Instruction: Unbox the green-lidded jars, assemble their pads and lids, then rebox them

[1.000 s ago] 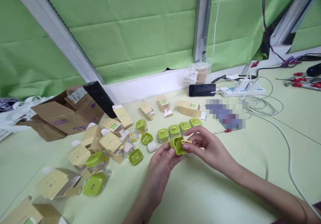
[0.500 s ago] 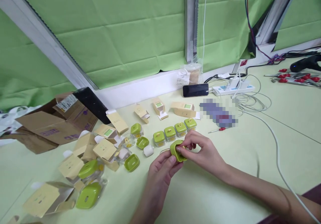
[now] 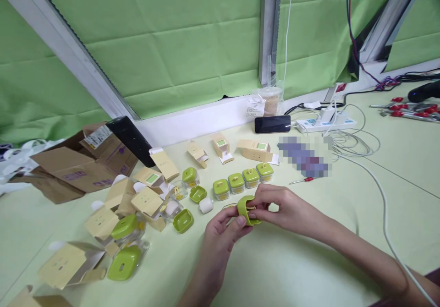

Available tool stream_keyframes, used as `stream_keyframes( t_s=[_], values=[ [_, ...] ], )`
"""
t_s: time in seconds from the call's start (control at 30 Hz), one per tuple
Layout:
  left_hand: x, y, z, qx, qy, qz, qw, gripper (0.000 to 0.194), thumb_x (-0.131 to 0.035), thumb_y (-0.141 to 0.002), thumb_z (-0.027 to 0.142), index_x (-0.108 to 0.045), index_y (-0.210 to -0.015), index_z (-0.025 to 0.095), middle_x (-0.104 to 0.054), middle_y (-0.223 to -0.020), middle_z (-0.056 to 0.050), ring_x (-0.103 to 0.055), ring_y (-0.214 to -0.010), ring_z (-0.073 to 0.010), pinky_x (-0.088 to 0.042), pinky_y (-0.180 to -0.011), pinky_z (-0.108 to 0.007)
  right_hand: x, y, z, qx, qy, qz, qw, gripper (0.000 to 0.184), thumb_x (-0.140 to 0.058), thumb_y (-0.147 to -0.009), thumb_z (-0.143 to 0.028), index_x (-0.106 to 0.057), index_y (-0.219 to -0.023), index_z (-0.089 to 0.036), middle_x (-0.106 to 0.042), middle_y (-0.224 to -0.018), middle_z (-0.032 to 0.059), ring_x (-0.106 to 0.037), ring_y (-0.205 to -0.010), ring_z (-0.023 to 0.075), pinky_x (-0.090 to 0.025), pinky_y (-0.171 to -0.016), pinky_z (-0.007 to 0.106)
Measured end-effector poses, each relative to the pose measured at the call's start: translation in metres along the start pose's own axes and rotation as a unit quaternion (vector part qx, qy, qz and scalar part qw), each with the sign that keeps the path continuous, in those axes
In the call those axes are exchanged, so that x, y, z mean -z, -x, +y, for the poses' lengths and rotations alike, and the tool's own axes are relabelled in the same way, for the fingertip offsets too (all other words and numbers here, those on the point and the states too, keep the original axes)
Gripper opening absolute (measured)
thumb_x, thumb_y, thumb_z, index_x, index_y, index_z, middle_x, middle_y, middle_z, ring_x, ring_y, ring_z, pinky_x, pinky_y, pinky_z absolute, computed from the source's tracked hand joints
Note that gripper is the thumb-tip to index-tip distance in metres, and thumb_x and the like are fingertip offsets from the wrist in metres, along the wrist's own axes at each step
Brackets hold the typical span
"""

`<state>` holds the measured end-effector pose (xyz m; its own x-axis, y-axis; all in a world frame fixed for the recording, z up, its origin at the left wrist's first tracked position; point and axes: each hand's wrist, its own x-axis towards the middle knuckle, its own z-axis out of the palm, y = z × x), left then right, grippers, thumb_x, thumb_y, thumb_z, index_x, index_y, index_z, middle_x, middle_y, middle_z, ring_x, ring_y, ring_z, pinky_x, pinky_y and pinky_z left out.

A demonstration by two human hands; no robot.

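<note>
While our left hand (image 3: 224,236) grips a green lid (image 3: 243,208) by its side, thumb in front and fingers behind, our right hand (image 3: 285,207) works at the lid's open side, its thumb and fingertips pinching a small pale yellow piece (image 3: 252,208) at the hollow. Our fingers hide part of that piece, so we cannot tell how far it sits inside. We have the lid raised above the pale green surface (image 3: 292,265), just in front of a slanting row of four small clear containers, the nearest container (image 3: 221,189) and the others alike capped in green with a yellow loop on top.

To the left of our hands lie a white cylindrical piece (image 3: 206,205) and two hollow green lids, one (image 3: 198,194) beside it and the other (image 3: 183,220) nearer us. Further left we see two larger-looking lidded containers, the upper one (image 3: 124,227) and the lower one (image 3: 123,263), among opened cream boxes, one box (image 3: 62,265) lying near the left edge. Behind them stands an open brown carton (image 3: 85,167) with a long black object (image 3: 130,139) against it. Beyond the row, we have a phone (image 3: 272,124) near a white power strip (image 3: 330,124), and a red-handled tool (image 3: 308,179) lies to the right.
</note>
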<state>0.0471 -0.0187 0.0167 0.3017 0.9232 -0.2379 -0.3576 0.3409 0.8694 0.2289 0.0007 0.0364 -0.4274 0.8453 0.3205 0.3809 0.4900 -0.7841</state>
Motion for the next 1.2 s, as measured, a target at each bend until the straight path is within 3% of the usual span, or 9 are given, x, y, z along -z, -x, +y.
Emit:
stream_keyframes(
  t_s=[0.2, 0.4, 0.6, 0.73, 0.83, 0.9, 0.93, 1.07, 1.2],
  values=[
    [0.0, -0.002, -0.002, 0.019, 0.015, 0.015, 1.0, 0.025, -0.072, -0.074, 0.034, -0.069, -0.087, 0.014, -0.072, -0.086, -0.006, -0.067, -0.077, -0.0159, -0.054, -0.073, -0.026, -0.004, 0.002, -0.001, 0.068, 0.077, 0.031, 0.994, 0.015, -0.054, -0.087, -0.016, -0.066, -0.078, -0.016, -0.057, -0.069, 0.002, -0.054, -0.062, 0.0127, -0.042, -0.053, 0.022],
    [0.002, -0.002, -0.002, 0.04, -0.019, 0.037, 0.998, 0.026, -0.075, -0.069, 0.034, -0.069, -0.086, 0.015, -0.071, -0.078, -0.003, -0.067, -0.072, -0.0141, -0.054, -0.067, -0.023, -0.011, 0.006, -0.001, 0.067, 0.088, 0.037, 0.993, 0.015, -0.053, -0.087, -0.018, -0.064, -0.076, -0.017, -0.054, -0.069, 0.0005, -0.052, -0.058, 0.011, -0.042, -0.051, 0.021],
    [0.002, -0.002, 0.003, 0.035, -0.064, 0.026, 0.997, 0.027, -0.075, -0.068, 0.037, -0.068, -0.081, 0.015, -0.07, -0.078, -0.003, -0.065, -0.071, -0.0156, -0.053, -0.062, -0.024, -0.011, 0.007, -0.003, 0.048, 0.02, 0.046, 0.998, 0.013, -0.056, -0.087, -0.02, -0.062, -0.076, -0.018, -0.053, -0.071, 0.0001, -0.053, -0.061, 0.0114, -0.043, -0.054, 0.022],
    [0.001, -0.001, 0.008, 0.021, -0.087, -0.007, 0.996, 0.025, -0.072, -0.07, 0.035, -0.067, -0.082, 0.014, -0.068, -0.077, -0.004, -0.061, -0.064, -0.0145, -0.051, -0.061, -0.026, -0.005, 0.01, -0.007, 0.027, -0.077, 0.02, 0.996, 0.01, -0.06, -0.086, -0.028, -0.064, -0.091, -0.02, -0.055, -0.077, 0.0006, -0.058, -0.07, 0.0129, -0.049, -0.065, 0.026],
    [0.0, 0.001, 0.007, -0.007, -0.084, -0.019, 0.996, 0.018, -0.068, -0.072, 0.029, -0.067, -0.082, 0.014, -0.066, -0.073, -0.002, -0.057, -0.064, -0.0127, -0.048, -0.065, -0.025, -0.004, 0.011, -0.009, 0.024, -0.136, 0.035, 0.99, 0.045, -0.072, -0.075, -0.036, -0.053, -0.114, -0.025, -0.055, -0.101, 0.0036, -0.06, -0.075, 0.0135, -0.051, -0.071, 0.029],
    [0.0, 0.001, 0.004, -0.008, -0.09, -0.027, 0.995, 0.014, -0.067, -0.073, 0.026, -0.067, -0.08, 0.014, -0.064, -0.071, -0.001, -0.055, -0.066, -0.0119, -0.046, -0.066, -0.023, -0.005, 0.011, -0.01, 0.038, -0.116, 0.023, 0.992, 0.079, -0.084, -0.059, -0.036, -0.043, -0.126, -0.028, -0.051, -0.117, 0.0062, -0.059, -0.086, 0.0167, -0.051, -0.076, 0.031],
    [0.0, 0.001, 0.003, -0.005, -0.096, -0.032, 0.995, 0.012, -0.066, -0.072, 0.024, -0.067, -0.08, 0.015, -0.063, -0.071, -0.001, -0.054, -0.067, -0.0115, -0.044, -0.066, -0.022, -0.006, 0.011, -0.011, 0.049, -0.092, 0.004, 0.995, 0.085, -0.086, -0.054, -0.033, -0.042, -0.127, -0.028, -0.052, -0.118, 0.006, -0.058, -0.092, 0.0184, -0.05, -0.079, 0.032],
    [0.004, 0.001, -0.001, -0.01, -0.105, -0.068, 0.992, 0.014, -0.066, -0.073, 0.028, -0.064, -0.076, 0.015, -0.057, -0.067, 0.001, -0.051, -0.066, -0.0115, -0.041, -0.065, -0.022, -0.007, 0.01, -0.019, 0.08, -0.049, -0.025, 0.995, 0.051, -0.08, -0.064, -0.023, -0.056, -0.109, -0.025, -0.064, -0.099, 0.0016, -0.06, -0.09, 0.0171, -0.049, -0.079, 0.029],
    [0.01, 0.0, -0.003, -0.018, -0.087, -0.105, 0.991, 0.021, -0.069, -0.072, 0.035, -0.061, -0.074, 0.015, -0.053, -0.066, 0.002, -0.049, -0.062, -0.011, -0.04, -0.061, -0.022, -0.006, 0.011, -0.024, 0.141, -0.038, 0.008, 0.989, 0.052, -0.079, -0.066, -0.023, -0.054, -0.111, -0.023, -0.066, -0.097, 0.0019, -0.06, -0.085, 0.015, -0.049, -0.075, 0.026]
  ],
)
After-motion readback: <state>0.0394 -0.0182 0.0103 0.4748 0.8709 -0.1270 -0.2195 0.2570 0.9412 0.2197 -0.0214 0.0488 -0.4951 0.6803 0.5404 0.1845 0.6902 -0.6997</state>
